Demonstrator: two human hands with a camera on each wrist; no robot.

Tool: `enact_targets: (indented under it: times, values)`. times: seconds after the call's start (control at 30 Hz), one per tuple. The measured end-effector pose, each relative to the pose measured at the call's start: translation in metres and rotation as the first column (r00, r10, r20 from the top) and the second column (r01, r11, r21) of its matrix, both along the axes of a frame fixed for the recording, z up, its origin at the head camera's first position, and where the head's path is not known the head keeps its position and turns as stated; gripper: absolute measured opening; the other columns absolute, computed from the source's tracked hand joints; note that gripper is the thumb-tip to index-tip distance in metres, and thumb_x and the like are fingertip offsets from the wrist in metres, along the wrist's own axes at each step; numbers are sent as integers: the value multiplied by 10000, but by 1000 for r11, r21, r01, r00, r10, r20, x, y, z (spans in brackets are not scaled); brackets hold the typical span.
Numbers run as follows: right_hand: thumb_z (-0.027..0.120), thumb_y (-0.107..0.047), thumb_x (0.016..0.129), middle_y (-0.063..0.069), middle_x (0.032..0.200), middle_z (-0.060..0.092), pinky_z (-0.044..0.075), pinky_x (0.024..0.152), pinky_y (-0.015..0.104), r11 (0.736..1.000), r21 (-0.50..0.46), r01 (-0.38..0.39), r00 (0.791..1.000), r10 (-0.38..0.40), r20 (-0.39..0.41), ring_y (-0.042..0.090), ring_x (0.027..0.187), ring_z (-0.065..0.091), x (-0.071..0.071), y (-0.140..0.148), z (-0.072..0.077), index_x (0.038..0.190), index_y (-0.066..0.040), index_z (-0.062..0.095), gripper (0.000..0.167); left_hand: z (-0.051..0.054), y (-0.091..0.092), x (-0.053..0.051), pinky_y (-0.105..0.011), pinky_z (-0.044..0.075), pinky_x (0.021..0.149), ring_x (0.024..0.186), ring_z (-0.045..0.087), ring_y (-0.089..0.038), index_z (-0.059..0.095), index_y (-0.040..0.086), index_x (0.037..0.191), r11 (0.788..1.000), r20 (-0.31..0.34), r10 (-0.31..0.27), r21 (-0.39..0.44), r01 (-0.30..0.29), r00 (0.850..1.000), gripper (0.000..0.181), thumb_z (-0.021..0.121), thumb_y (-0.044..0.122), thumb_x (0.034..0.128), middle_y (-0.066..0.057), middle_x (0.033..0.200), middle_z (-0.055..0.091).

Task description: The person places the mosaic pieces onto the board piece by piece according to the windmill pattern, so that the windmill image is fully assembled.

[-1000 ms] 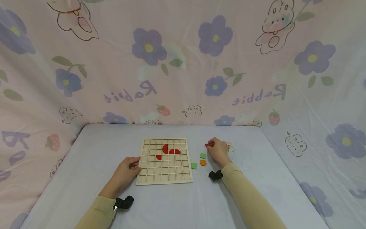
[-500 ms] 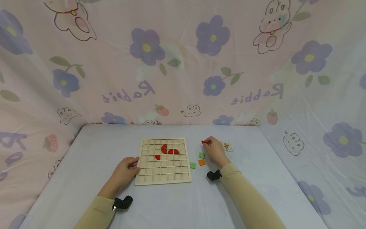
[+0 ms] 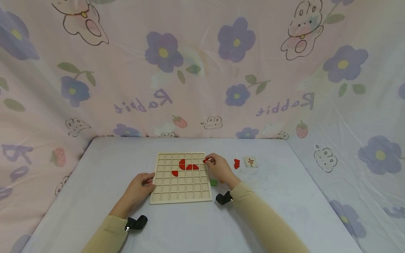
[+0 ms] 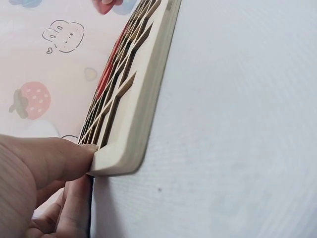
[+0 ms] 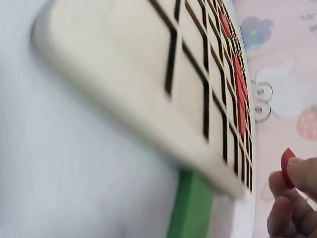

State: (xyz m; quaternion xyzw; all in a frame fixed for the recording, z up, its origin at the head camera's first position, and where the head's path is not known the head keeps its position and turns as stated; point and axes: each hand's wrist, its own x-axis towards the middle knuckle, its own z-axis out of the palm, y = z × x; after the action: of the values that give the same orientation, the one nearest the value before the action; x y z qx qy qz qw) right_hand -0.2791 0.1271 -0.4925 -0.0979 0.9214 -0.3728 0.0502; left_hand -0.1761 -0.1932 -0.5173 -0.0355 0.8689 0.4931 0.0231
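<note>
Red piece [image 5: 286, 165], pinched, at tip of right grip [image 3: 220, 170]

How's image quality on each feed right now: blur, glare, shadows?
Right wrist: near edge of the grid board and the green tile blurred; left wrist: board edge fairly crisp, soft shadow by the left hand; head: soft light, no obvious glare.

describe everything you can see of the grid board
The grid board is a pale, wooden-looking, roughly square tray with rounded corners and a plain rim. Thin strips divide it into small square cells. It lies flat on the white surface. Red pieces sit in some cells toward its far side. The left hand pinches its left edge.
</note>
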Motion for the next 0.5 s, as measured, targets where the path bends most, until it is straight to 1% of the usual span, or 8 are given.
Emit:
enact_targets:
  times: [0.07,0.13,0.3,0.4,0.5]
  values:
    - [581,-289,980,-16,963,594,490,640,306,998,-25,-56,998,57,12,172,804,554,4,-11,0,1224,-148,601,282,0,0,0,-228,490,855,1086,516,-243,523,-36,1352,1000,-2,-1,-6,1,1000,499,658,39,877,-171,1245,496]
    - [589,-284,976,-24,953,596,493,641,308,993,-45,-109,994,110,19,166,792,562,8,-22,-1,1201,-136,589,268,-1,0,0,-248,489,870,1083,516,-248,525,-40,1349,1000,-9,-3,-11,3,1000,499,659,37,875,-172,1242,500]
    - [619,-267,959,-68,888,601,482,663,279,976,-20,-215,977,215,8,122,771,550,16,-44,-3,1067,-186,607,136,-1,0,1,-296,485,895,1078,515,-244,531,-33,1346,1000,-14,-6,-20,6,1000,491,657,44,877,-161,1233,507]
    - [616,-268,961,-93,868,602,478,680,267,967,5,-255,967,255,10,112,773,546,19,-55,-4,1040,-211,642,102,-1,0,0,-278,488,881,1082,516,-236,532,-25,1348,1000,-4,-1,-12,1,1000,488,658,45,882,-155,1232,504]
    - [608,-277,965,-105,873,598,477,672,265,962,13,-273,962,273,17,106,775,542,21,-63,-4,1046,-223,656,108,-1,0,0,-237,494,859,1087,523,-237,530,-35,1344,1000,5,5,10,-5,1000,486,661,33,881,-161,1232,499]
